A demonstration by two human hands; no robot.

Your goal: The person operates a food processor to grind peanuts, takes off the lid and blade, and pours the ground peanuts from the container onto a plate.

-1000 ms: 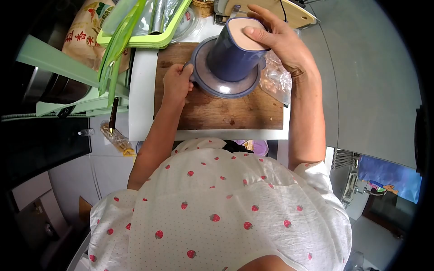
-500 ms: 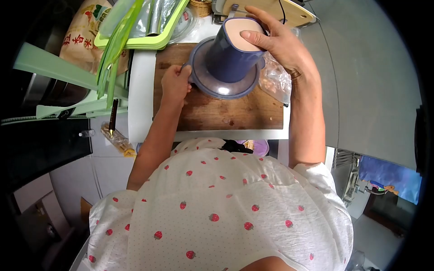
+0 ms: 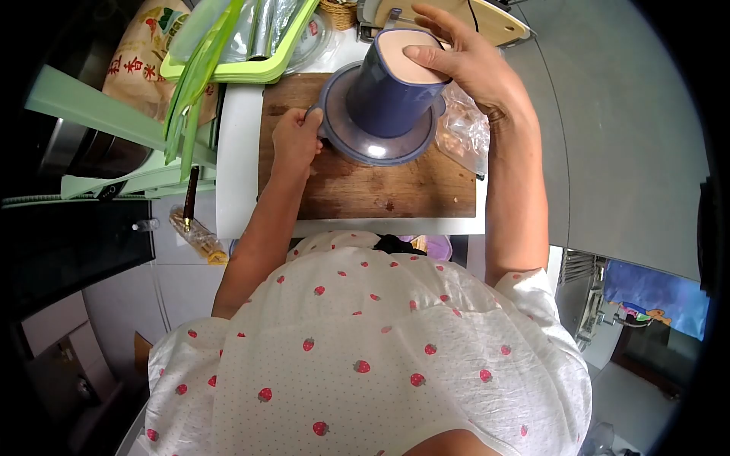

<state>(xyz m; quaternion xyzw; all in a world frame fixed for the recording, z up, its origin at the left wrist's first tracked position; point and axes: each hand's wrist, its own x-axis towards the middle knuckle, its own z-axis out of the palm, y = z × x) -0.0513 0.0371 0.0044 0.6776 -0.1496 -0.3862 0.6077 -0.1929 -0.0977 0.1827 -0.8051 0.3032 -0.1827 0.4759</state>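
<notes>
A blue food chopper (image 3: pixel 389 95) with a pale pink top (image 3: pixel 409 55) and a round see-through lid (image 3: pixel 376 148) stands over the wooden cutting board (image 3: pixel 395 194). On its left side, my left hand (image 3: pixel 296 137) is closed around the small side handle of the lid or bowl. My right hand (image 3: pixel 479 72) lies at the chopper's top, the thumb pressed flat on the pink surface. Its other fingers are stretched out past the far right edge. What is inside the chopper cannot be made out.
A clear plastic bag (image 3: pixel 464 133) with pinkish contents lies right of the chopper. At the back left, a green tray (image 3: pixel 258 72) holds wraps and green stalks (image 3: pixel 194 83). A rice sack (image 3: pixel 144 57) stands beyond, and a light wooden board (image 3: pixel 471 19) leans at the back.
Both hands keep their places on the chopper. The fingers of my right hand have shifted very slightly; otherwise only the view has moved a little.
</notes>
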